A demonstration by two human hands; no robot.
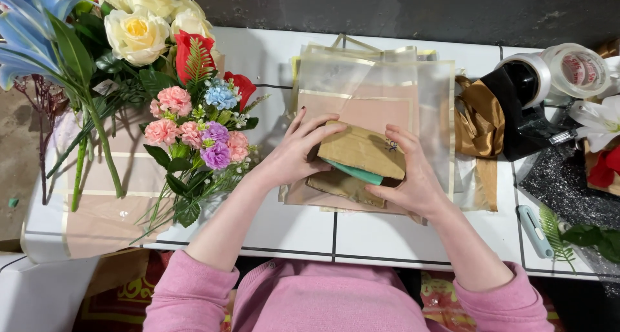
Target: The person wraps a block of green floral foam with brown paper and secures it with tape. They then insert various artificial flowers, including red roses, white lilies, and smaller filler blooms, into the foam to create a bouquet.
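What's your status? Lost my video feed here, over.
Left hand and right hand both grip the brown paper packet with a green block under it. Packet above wrapping sheets. Bouquet left, nothing obstructing.

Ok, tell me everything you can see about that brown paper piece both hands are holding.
The brown paper piece looks like kraft paper, matte tan, folded flat with creased edges and a small dark mark near its upper right corner. It sits tilted above a stack of translucent wrapping sheets on the white tiled table. The left hand grips its left edge, the right hand its right. A green edge peeks from beneath it.
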